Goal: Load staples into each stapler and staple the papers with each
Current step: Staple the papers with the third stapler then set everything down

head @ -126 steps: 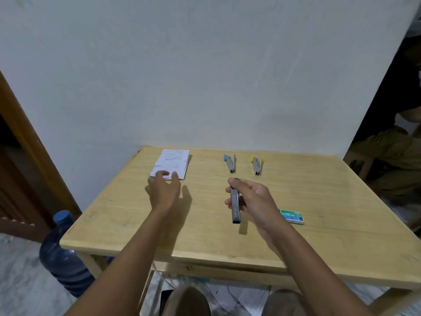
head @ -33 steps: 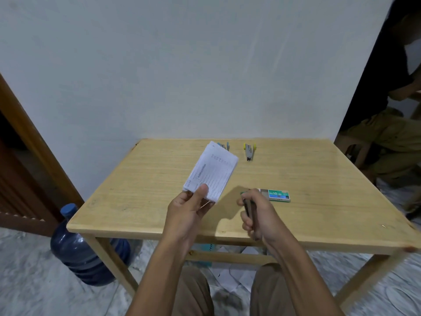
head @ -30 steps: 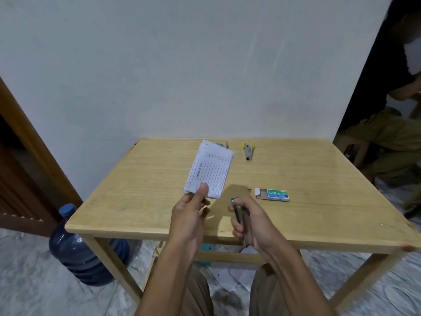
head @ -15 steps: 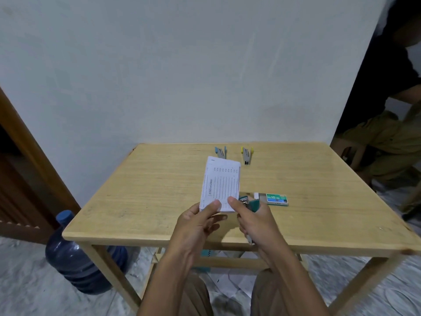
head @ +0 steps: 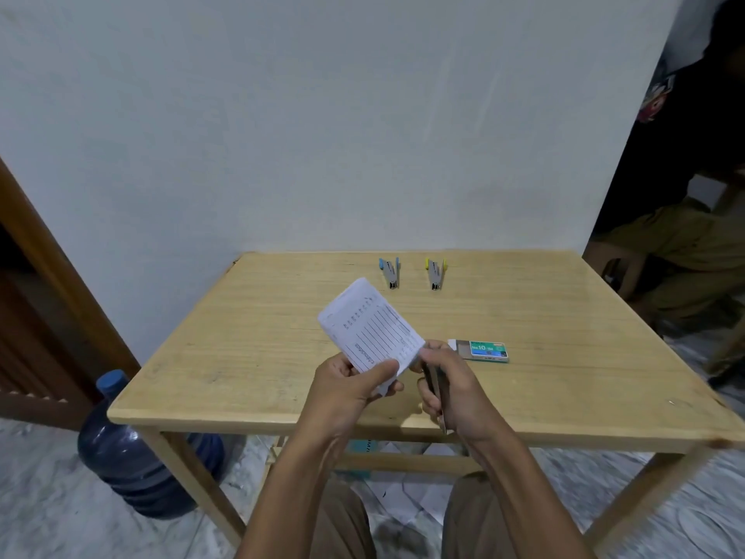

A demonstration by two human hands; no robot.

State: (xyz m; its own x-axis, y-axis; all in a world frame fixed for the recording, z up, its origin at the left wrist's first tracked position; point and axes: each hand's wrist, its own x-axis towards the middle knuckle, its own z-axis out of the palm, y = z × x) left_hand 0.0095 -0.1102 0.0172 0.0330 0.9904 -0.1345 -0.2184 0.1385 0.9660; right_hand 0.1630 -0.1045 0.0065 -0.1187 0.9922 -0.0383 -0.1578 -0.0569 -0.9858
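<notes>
Papers (head: 371, 325) were flat at the counter's (head: 242, 336) 11 o'clock corner; now lifted and tilted, bottom right corner brought to the nose of the dark stapler (head: 434, 379). Reads as loading done on this one, staple press next. Left hand (head: 346, 383) pinches the papers' lower edge, thumb on top. Right hand (head: 453, 391) is wrapped round the dark stapler, nose at 12. Papers sit at 10 o'clock of right hand, touching or nearly. Blue stapler (head: 389, 272) and yellow stapler (head: 435, 272) untouched at far 12. Staple box (head: 483, 351) at 2 of right hand.
</notes>
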